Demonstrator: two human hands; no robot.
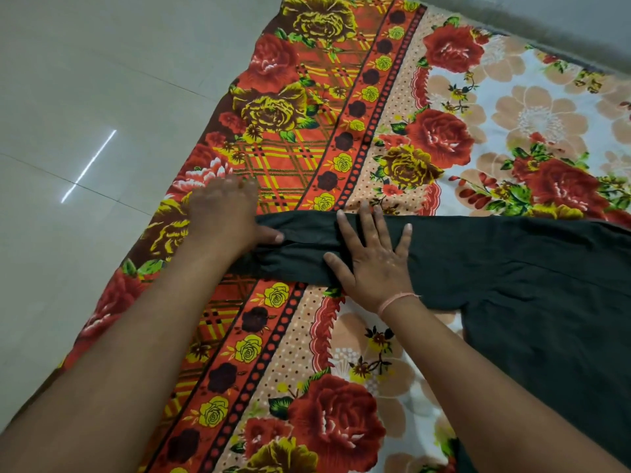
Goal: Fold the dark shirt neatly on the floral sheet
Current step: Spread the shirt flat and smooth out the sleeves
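Observation:
The dark shirt (pixel 512 268) lies flat on the floral sheet (pixel 307 97), its body at the right and one long sleeve stretched out to the left. My right hand (pixel 372 257) rests palm down on that sleeve, fingers spread. My left hand (pixel 222 216) is at the sleeve's cuff end; it is blurred, its thumb touches the cuff, and its fingers reach onto the sheet beyond the cuff. A pink thread is tied around my right wrist.
Pale glossy floor tiles (pixel 85 114) lie to the left of the sheet, whose orange plaid border runs diagonally. A grey wall base (pixel 563 25) crosses the top right corner. The sheet's white flowered middle stretches beyond the shirt.

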